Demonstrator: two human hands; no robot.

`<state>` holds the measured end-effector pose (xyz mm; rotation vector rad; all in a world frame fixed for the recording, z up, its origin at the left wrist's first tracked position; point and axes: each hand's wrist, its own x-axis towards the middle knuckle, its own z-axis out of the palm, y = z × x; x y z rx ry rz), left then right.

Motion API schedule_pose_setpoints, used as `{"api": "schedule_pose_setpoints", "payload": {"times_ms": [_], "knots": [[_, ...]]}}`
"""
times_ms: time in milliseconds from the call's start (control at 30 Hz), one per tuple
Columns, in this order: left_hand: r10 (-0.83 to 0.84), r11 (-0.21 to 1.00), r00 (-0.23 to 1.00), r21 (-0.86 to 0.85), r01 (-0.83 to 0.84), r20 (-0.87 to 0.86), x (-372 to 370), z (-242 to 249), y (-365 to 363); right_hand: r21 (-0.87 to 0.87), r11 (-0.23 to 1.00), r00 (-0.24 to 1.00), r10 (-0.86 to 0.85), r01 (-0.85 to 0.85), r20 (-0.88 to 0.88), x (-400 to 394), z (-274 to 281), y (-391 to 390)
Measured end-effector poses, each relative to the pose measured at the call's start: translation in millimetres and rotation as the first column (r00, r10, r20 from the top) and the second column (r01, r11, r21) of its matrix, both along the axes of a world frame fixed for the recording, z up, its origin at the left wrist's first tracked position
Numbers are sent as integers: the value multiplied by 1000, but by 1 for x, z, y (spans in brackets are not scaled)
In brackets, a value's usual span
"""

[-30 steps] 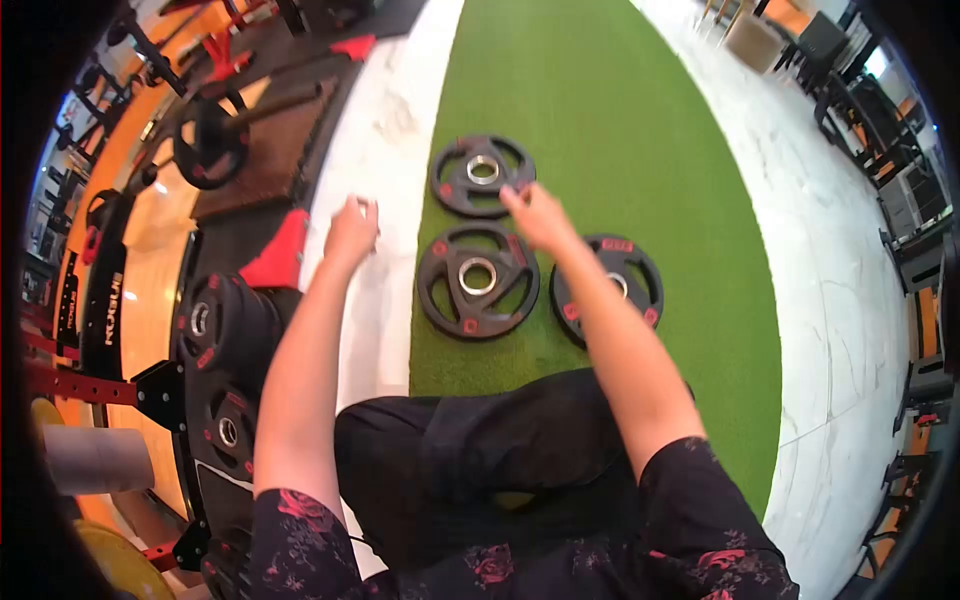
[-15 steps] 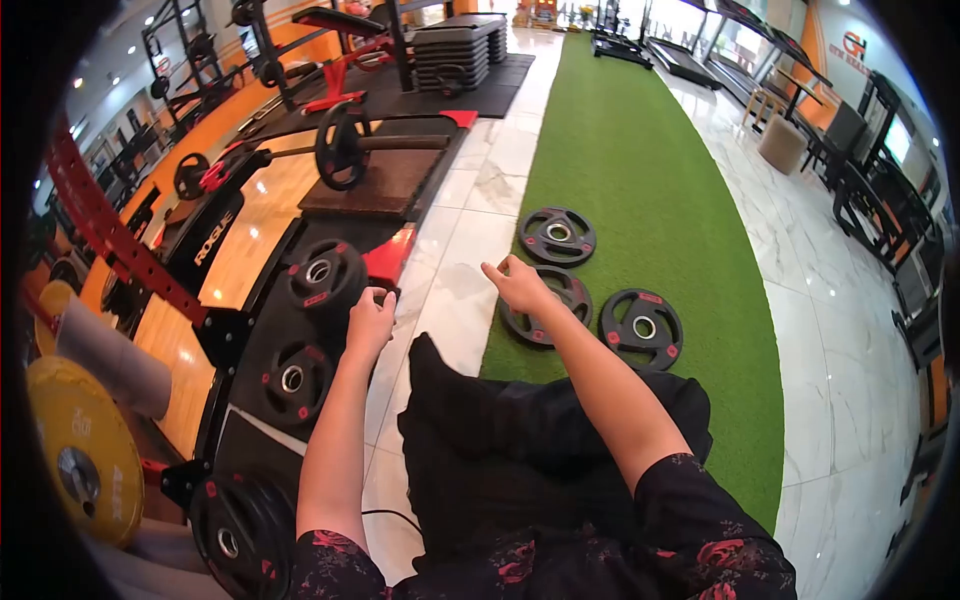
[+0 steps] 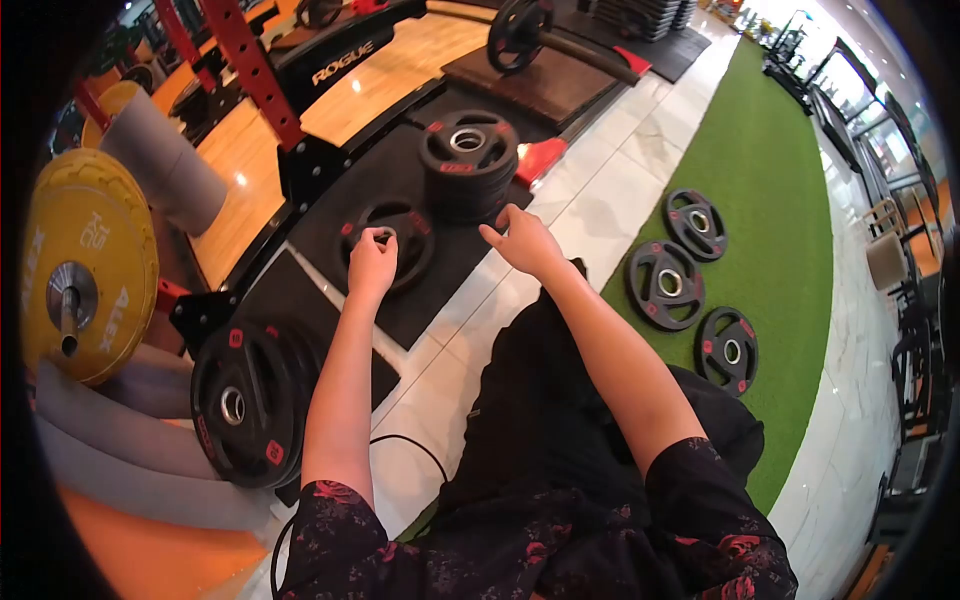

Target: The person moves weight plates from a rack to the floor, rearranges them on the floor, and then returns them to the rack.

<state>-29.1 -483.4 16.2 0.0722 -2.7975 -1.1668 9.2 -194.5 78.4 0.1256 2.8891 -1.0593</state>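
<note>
My left hand (image 3: 372, 265) is over a black weight plate (image 3: 412, 262) lying flat on the dark mat, its loosely bent fingers covering the plate's hub in this view. Nothing shows in its grip. To its right, my right hand (image 3: 527, 242) is held out with thumb and fingers apart, holding nothing. Its fingertips come close to the lower front edge of a stack of black plates (image 3: 470, 165) with red markings and a steel hub ring.
Three black plates lie on the green turf (image 3: 770, 170), one of them a tri-grip plate (image 3: 668, 285). More black plates (image 3: 235, 440) lean at lower left beside a yellow plate (image 3: 95, 225). A red rack post (image 3: 255, 75) rises behind; a cable (image 3: 425, 448) crosses the tiles.
My view has turned left and down toward the mat. My left hand has gone from beside the plate stack to over the flat plate; my right hand has swung from the turf plates to the stack.
</note>
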Motion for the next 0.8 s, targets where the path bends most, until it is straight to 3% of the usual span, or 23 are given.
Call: {"api": "schedule_pose_setpoints", "payload": {"times_ms": [167, 233, 333, 400, 567, 700, 800], "knots": [[173, 946, 984, -271, -181, -51, -4, -36, -35, -22, 995, 995, 101, -101, 3, -31, -47, -60], [186, 955, 981, -247, -166, 59, -8, -46, -49, -37, 992, 991, 119, -118, 53, -43, -66, -78], [241, 923, 970, -317, -218, 35, -13, -66, -62, -85, 993, 994, 91, -85, 64, -50, -93, -98], [299, 921, 954, -271, -281, 26, -19, -82, -69, -147, 989, 996, -15, 27, 83, -54, -111, -107], [294, 916, 956, -278, -289, -24, -23, -143, -79, -238, 971, 993, 17, 11, 115, -70, -153, -117], [310, 915, 949, -254, -314, -55, -17, -123, -67, -230, 972, 958, 21, 48, 287, -83, -148, -125], [369, 906, 929, -226, -359, 6, -20, -120, -66, -209, 976, 958, 9, 53, 286, -86, -150, -130]]}}
